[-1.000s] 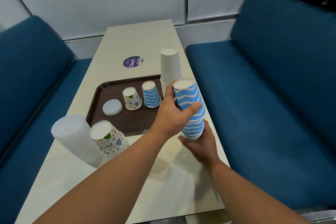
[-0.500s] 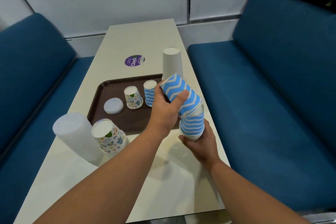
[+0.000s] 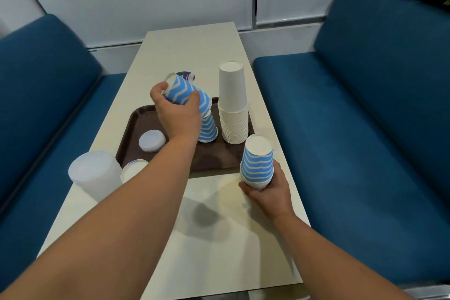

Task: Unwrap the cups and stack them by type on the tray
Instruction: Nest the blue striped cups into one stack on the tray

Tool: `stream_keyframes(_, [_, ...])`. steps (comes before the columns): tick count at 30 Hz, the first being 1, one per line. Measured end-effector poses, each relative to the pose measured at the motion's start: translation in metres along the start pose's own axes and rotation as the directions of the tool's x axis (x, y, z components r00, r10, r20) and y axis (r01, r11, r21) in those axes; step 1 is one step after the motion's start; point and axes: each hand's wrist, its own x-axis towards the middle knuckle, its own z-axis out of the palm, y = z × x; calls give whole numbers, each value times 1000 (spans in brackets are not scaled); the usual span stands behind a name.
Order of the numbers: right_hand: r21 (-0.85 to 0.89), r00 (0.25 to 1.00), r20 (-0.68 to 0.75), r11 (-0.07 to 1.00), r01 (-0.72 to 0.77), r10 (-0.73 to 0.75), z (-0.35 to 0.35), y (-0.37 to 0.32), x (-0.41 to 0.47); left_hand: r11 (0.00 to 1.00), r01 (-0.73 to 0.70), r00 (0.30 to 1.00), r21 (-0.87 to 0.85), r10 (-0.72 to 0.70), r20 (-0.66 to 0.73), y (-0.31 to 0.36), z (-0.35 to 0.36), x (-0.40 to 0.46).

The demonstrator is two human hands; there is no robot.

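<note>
Blue zigzag cups are in both hands. The left hand [image 3: 176, 114] curls around a tilted bunch of striped cups [image 3: 187, 94], fingers wrapped tight on it. This bunch leans with its closed end up toward 11 o'clock and its open end down toward 5 o'clock. Right under that open end stands the blue stack on the tray [image 3: 208, 126], upside down, near the middle of the brown tray [image 3: 136, 119]. The tilted cups touch or almost touch its top; I cannot tell which.

The right hand [image 3: 267, 190] grips the bottom of another striped pile [image 3: 257, 162], standing straight at the tray's 4 o'clock corner. The left hand is the nearer one to the tray stack.

I think the tilted bunch must be turned straight up before it can slide down over the tray stack.

A tall white cup stack [image 3: 233, 102] stands at 3 o'clock of the blue stack, close beside it, so a bump could tip it.
</note>
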Motion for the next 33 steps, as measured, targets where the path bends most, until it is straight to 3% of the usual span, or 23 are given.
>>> stream_keyframes(10, [-11,1000,21,1000,-13,13,2,2,2,943,-57,990,328,11,141,-43,28,26])
stream_keyframes(15, [-6,1000,22,1000,-16,17,3,5,2,783,-48,970,621,-112,216,-66,30,23])
stream_keyframes(20, [-4,1000,22,1000,-17,18,3,7,2,692,-64,964,719,-143,224,-73,27,20])
stream_keyframes(27, [-8,1000,17,1000,-14,14,3,6,2,717,-93,950,691,-143,276,-53,20,0])
stream_keyframes(31, [-25,999,36,1000,-8,9,1,5,3,874,-232,945,426,99,312,-22,4,-49])
stream_keyframes(33, [-39,999,48,999,13,-11,0,4,2,926,-247,882,284,94,461,0,-5,-72])
